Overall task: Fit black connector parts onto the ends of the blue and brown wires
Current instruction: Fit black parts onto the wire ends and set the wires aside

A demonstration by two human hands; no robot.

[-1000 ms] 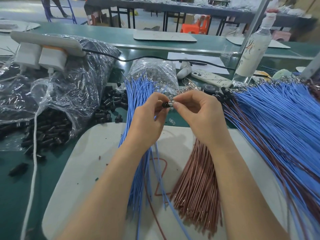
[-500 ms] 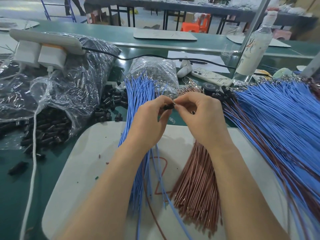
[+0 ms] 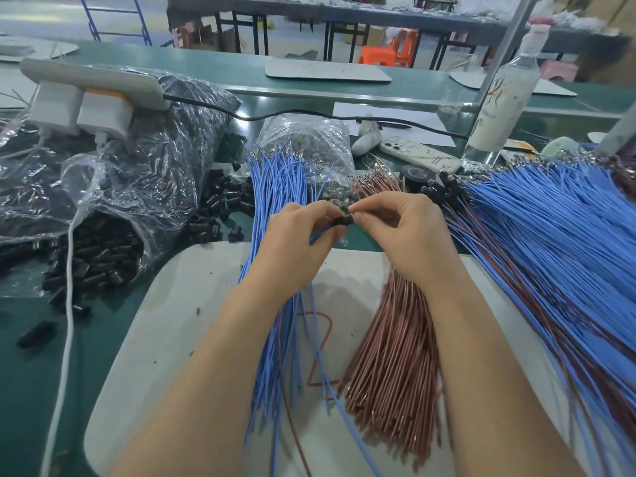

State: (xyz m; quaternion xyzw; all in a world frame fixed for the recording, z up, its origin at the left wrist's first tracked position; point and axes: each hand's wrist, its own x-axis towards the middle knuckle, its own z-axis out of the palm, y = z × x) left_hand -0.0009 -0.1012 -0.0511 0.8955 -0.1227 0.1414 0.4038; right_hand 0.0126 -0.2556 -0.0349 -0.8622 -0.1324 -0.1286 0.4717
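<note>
Connector (image 3: 344, 221) sits above the board's (image 3: 192, 304) far edge, pinched at one end by the left hand (image 3: 299, 246), at the other by the right hand (image 3: 406, 235). The bright terminal seen a second ago is now hidden: likely seated.

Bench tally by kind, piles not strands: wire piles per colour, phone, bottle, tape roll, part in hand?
Blue wire pile: 1
Brown wire pile: 1
Mixed blue-and-brown wire pile: 1
Phone: 1
Bottle: 1
Black tape roll: 1
Black connector, pinched between left hand and right hand: 1
Total: 7
</note>
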